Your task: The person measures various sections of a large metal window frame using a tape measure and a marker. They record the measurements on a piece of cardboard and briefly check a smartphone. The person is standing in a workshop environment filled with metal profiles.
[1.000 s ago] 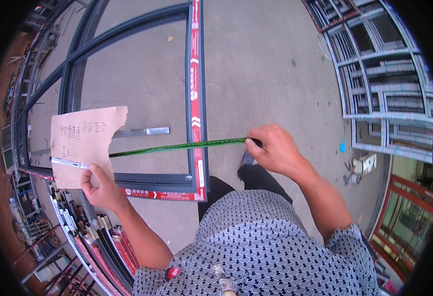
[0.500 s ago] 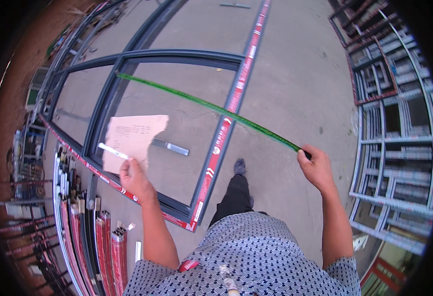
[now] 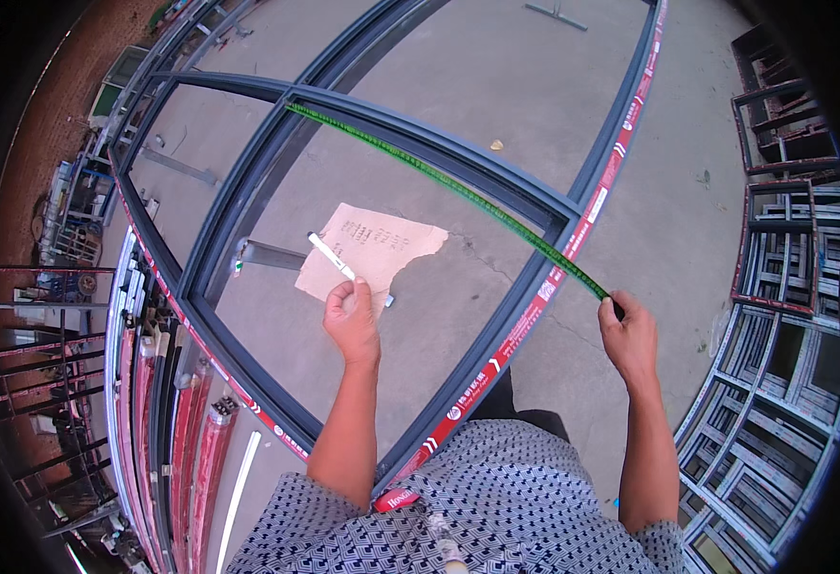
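A green tape measure [image 3: 447, 180] is stretched across one opening of a large dark grey window frame [image 3: 248, 172], close along its crossbar. Its far end lies at the corner where the bars meet. Beyond the frame's red-taped outer bar, my right hand [image 3: 628, 337] is closed on the tape's near end. Over the opening, my left hand [image 3: 353, 320] pinches a torn piece of cardboard [image 3: 372, 247] with handwriting on it, together with a white marker pen [image 3: 330, 256] lying across it. The fingers under the cardboard are hidden.
Long red-wrapped and metal profiles [image 3: 185, 450] stand in a bundle at the lower left. Stacked window frames [image 3: 774, 383] fill the right side. A metal support [image 3: 272, 254] shows beneath the frame on the concrete floor [image 3: 673, 163].
My view has shifted, and I stand closer to the frame. The tape has moved from mid-opening to lie nearer the crossbar. Both hands keep their hold.
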The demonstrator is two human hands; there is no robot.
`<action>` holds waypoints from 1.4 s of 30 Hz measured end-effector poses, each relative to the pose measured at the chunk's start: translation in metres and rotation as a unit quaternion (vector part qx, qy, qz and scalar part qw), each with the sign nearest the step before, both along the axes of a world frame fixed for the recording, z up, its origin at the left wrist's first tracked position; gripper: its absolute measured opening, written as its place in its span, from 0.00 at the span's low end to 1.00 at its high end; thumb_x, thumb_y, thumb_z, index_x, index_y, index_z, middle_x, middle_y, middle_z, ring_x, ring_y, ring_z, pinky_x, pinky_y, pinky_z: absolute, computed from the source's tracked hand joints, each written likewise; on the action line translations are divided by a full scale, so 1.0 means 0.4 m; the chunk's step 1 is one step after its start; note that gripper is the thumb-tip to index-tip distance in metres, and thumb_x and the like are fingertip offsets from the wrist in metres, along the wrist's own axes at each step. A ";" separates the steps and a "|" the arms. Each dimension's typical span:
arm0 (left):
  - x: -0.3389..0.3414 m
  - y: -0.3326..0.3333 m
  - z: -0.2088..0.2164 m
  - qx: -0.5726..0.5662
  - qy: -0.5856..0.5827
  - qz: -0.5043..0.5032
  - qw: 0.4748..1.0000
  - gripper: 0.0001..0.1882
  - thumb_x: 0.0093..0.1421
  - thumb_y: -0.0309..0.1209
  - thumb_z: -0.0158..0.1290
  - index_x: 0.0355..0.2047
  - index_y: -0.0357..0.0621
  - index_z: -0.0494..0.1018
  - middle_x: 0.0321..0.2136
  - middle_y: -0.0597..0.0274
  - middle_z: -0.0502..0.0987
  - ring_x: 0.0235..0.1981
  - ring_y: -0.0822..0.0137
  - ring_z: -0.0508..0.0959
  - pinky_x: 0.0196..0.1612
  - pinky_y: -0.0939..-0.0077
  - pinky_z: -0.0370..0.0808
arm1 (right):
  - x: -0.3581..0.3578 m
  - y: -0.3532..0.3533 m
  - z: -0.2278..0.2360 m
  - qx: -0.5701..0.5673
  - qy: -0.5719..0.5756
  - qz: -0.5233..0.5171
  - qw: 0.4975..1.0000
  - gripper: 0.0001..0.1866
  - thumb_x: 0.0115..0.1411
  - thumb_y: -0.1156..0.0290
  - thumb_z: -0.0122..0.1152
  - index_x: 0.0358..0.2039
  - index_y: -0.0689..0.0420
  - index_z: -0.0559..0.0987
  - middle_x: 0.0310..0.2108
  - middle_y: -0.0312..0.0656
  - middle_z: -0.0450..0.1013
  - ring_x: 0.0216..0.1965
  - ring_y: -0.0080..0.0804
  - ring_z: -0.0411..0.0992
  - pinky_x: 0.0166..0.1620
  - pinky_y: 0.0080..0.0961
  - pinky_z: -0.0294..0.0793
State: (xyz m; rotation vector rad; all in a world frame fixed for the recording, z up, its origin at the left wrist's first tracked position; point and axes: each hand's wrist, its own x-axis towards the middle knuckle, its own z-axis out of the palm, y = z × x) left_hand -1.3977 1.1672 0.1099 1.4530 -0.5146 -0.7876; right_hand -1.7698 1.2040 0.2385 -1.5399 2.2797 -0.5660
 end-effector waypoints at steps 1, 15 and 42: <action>-0.002 -0.021 -0.003 0.002 -0.003 -0.002 1.000 0.13 0.63 0.33 0.64 0.37 0.35 0.76 0.34 0.65 0.78 0.35 0.77 0.74 0.40 0.81 0.73 | 0.010 -0.033 0.005 0.004 -0.003 -0.005 1.000 0.13 0.63 0.64 0.57 0.35 0.62 0.81 0.24 0.55 0.74 0.27 0.51 0.74 0.33 0.43 0.71; -0.035 -0.125 -0.044 0.049 0.019 0.003 0.999 0.13 0.63 0.34 0.64 0.36 0.35 0.77 0.34 0.66 0.78 0.35 0.77 0.73 0.41 0.80 0.73 | 0.038 -0.205 -0.003 0.032 0.011 -0.002 0.999 0.12 0.63 0.64 0.58 0.36 0.60 0.82 0.28 0.53 0.76 0.32 0.51 0.75 0.38 0.43 0.72; -0.050 -0.172 -0.118 0.083 -0.019 -0.029 0.996 0.13 0.65 0.34 0.63 0.38 0.35 0.76 0.35 0.64 0.78 0.36 0.76 0.74 0.42 0.80 0.73 | 0.079 -0.233 -0.002 0.054 0.036 -0.002 0.998 0.13 0.64 0.62 0.59 0.39 0.58 0.83 0.31 0.52 0.77 0.36 0.51 0.76 0.41 0.44 0.73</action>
